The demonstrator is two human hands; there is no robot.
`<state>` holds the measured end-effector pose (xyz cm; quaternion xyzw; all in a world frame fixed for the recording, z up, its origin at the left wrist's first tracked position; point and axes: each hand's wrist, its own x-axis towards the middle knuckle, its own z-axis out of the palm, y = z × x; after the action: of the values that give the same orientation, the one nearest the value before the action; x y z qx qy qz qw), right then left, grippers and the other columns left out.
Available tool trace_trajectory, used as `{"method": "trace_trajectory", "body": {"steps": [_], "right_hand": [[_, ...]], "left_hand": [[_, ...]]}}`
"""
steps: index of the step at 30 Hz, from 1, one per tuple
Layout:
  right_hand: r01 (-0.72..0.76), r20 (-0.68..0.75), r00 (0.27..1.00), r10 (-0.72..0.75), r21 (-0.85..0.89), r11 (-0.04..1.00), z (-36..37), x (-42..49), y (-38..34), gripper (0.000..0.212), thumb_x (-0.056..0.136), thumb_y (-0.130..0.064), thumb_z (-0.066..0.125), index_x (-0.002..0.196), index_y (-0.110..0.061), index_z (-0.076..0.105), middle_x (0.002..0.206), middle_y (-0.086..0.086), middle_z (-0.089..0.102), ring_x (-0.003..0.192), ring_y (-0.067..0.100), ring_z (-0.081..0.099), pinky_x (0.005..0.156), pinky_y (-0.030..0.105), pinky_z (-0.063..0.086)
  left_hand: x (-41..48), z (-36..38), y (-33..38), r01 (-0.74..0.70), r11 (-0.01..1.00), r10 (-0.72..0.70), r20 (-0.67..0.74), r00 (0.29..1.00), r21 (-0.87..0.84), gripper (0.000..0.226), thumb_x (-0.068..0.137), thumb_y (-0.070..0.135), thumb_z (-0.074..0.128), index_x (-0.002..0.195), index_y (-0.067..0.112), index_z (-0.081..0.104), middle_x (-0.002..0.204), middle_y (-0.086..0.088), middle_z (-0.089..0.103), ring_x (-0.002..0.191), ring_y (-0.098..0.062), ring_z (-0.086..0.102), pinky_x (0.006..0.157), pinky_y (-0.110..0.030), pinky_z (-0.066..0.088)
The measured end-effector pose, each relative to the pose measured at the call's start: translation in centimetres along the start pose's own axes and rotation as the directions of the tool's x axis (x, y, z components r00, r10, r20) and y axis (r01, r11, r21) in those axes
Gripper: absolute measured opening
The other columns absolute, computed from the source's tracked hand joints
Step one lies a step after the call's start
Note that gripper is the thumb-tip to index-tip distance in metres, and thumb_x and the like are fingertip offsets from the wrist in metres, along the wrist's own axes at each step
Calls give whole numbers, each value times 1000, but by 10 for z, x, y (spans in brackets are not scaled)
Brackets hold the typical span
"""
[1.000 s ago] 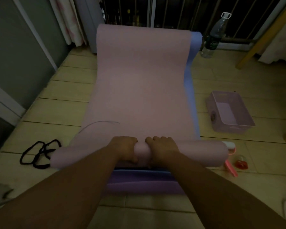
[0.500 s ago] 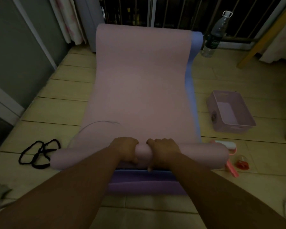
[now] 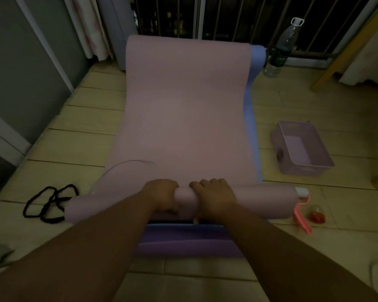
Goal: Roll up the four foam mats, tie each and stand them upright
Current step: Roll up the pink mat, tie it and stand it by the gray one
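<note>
1. I see the pink mat (image 3: 183,110) lying flat toward the railing, its near end rolled into a tube. Bare floor (image 3: 74,149) lies on both sides, with black ties (image 3: 50,203) by the tube's left end and a pink bin (image 3: 301,147) well apart on the right.
2. The left hand (image 3: 162,196) and right hand (image 3: 214,197) grip the tube side by side, fingers curled over it.
3. Since half a second ago, hands and tube have barely shifted.
4. The foam looks smooth and matt. A blue mat (image 3: 252,118) edges its right side, and a purple mat (image 3: 183,240) lies beneath.
</note>
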<state>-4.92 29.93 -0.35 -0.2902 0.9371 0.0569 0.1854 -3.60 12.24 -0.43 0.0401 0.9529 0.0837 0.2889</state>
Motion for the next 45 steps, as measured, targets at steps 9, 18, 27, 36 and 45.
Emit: {"method": "trace_trajectory", "body": {"steps": [9,18,27,36,45], "right_hand": [[-146,250,963,103,159,976,-6,9,3,69,66,-57,78,123,-31,49,116,1,64,91,22,57,79,34,46],[-17,64,998,22,-65,998,-5,1,1,91,68,-56,77,140,-28,31,133,7,49,118,32,50,99,47,35],[-126,219,972,86,174,977,8,4,5,73,68,-59,76,127,-30,45,120,2,62,103,25,60,90,39,49],[-69,78,995,67,21,997,3,3,-1,80,69,-57,76,133,-28,39,128,5,54,112,29,54,96,45,39],[-80,131,990,58,170,982,4,4,1,79,66,-63,74,133,-33,44,126,0,60,108,25,58,95,39,43]], "left_hand": [[-9,11,10,-35,983,49,-70,996,178,76,64,64,75,124,29,45,115,0,61,100,-24,60,91,-39,44],[2,0,-2,-3,998,5,44,999,-64,69,64,56,77,123,29,52,119,1,61,99,-20,57,86,-35,49],[-6,12,3,-136,969,150,-58,987,205,69,68,56,75,123,29,45,115,-2,62,98,-24,60,89,-39,48],[0,5,-2,-72,994,72,1,997,86,69,69,54,75,126,29,47,119,1,61,103,-22,59,80,-33,40],[-9,9,-2,-50,975,70,-86,994,218,72,68,56,74,127,28,44,119,-2,59,103,-24,58,91,-38,41]]}}
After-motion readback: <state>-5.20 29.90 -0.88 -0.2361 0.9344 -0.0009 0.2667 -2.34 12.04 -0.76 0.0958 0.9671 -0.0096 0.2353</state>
